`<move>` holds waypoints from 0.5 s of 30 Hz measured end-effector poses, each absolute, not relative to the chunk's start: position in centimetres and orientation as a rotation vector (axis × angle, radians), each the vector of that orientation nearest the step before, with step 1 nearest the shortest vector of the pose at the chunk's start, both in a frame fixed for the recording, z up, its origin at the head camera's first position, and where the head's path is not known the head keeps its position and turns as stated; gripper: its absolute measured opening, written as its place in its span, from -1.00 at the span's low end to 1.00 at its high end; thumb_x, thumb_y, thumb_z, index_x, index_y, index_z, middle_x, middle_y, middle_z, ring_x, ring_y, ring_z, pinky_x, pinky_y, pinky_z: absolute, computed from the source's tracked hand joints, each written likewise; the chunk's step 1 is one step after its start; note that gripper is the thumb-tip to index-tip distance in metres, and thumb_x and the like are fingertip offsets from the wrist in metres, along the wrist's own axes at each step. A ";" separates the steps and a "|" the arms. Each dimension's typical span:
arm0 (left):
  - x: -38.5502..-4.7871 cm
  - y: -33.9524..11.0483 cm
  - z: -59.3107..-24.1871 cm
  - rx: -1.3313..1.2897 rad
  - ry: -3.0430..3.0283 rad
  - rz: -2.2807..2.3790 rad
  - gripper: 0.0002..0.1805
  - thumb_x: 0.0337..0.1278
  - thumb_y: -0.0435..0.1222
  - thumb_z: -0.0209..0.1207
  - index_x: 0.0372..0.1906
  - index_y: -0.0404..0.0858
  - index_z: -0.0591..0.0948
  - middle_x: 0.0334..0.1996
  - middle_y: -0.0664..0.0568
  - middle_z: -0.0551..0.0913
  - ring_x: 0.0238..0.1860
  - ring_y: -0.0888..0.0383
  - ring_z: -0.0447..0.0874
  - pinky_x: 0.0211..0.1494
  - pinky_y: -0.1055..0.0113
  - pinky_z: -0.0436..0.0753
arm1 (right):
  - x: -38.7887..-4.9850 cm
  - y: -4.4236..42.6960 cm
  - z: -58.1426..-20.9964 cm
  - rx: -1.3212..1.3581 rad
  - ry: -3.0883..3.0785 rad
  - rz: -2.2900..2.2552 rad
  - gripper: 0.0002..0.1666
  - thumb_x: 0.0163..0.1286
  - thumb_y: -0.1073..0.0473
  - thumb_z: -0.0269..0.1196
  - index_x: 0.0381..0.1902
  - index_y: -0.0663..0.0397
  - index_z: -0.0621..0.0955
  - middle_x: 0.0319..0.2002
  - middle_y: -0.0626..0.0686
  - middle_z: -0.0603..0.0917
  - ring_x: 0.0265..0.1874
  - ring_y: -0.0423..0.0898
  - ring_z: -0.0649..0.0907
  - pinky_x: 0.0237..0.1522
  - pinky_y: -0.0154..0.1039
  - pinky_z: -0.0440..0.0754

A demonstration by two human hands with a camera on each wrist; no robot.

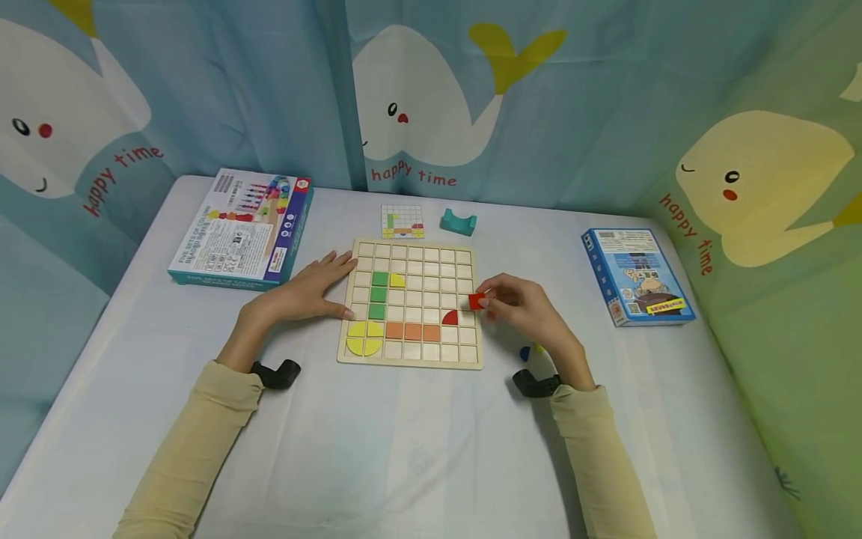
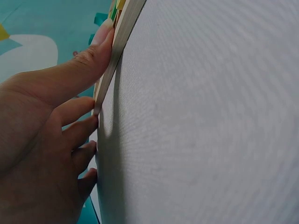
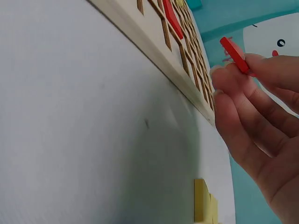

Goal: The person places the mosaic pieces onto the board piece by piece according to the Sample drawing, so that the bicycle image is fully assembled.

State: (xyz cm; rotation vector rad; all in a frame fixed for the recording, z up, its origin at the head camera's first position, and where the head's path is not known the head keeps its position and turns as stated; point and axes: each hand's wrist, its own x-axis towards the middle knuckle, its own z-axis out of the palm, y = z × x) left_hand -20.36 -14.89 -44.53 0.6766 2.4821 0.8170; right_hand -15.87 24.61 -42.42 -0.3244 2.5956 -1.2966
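Observation:
A wooden grid board (image 1: 411, 358) lies on the white table, holding green squares (image 1: 378, 294), orange squares (image 1: 413, 332), a yellow circle of quarter pieces (image 1: 364, 338), a single yellow piece (image 1: 397, 281) and a red quarter piece (image 1: 450, 318). At the board's left edge rests my left hand (image 1: 303, 290), fingers spread; in the left wrist view its thumb (image 2: 88, 58) lies against the rim. My right hand (image 1: 528, 311) pinches a red square (image 1: 477, 301) over the board's right edge; the right wrist view shows the red piece (image 3: 235, 55) between thumb and fingertips.
Behind the board are a small pattern card (image 1: 402, 221) and a teal holder (image 1: 459, 222). One box (image 1: 236, 232) lies at the left, a blue box (image 1: 638, 277) at the right. Blue (image 1: 524, 353) and yellow pieces (image 3: 202, 200) lie near my right wrist.

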 end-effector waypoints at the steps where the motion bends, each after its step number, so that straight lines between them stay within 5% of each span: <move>1: -20.4 -14.9 -44.5 0.677 2.483 0.816 0.12 0.20 -0.01 0.40 0.67 -0.22 0.00 0.69 -0.13 -0.14 0.68 -0.21 -0.37 0.70 -0.17 -0.29 | -15.8 24.5 -42.4 -0.327 2.588 -1.298 -0.75 0.48 0.24 0.29 0.06 0.18 0.66 -0.19 0.19 0.73 -0.33 0.05 0.73 -0.15 -0.35 0.66; 15: -20.3 -14.9 -44.3 0.667 2.475 0.820 0.11 0.21 -0.02 0.39 0.67 -0.22 -0.01 0.69 -0.12 -0.15 0.68 -0.20 -0.38 0.70 -0.16 -0.30 | -15.8 23.2 -43.3 -0.387 2.555 -1.248 -0.78 0.47 0.23 0.30 0.00 0.21 0.69 -0.27 0.16 0.75 -0.37 -0.01 0.70 -0.33 -0.31 0.68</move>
